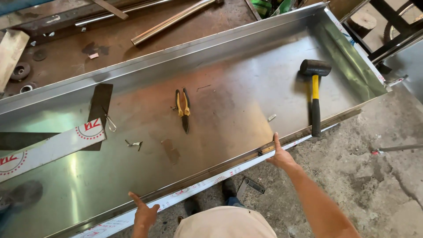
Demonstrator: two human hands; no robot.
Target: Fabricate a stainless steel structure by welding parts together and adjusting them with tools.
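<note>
On a rough grey concrete floor (379, 185), the long shiny steel tray (246, 110) is gripped along its near edge by the left hand (144, 215) and right hand (280, 156); both sides are best kept level.

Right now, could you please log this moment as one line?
left hand: gripping steel tray's near edge | right hand: same edge | in tray: pliers, mallet
</note>
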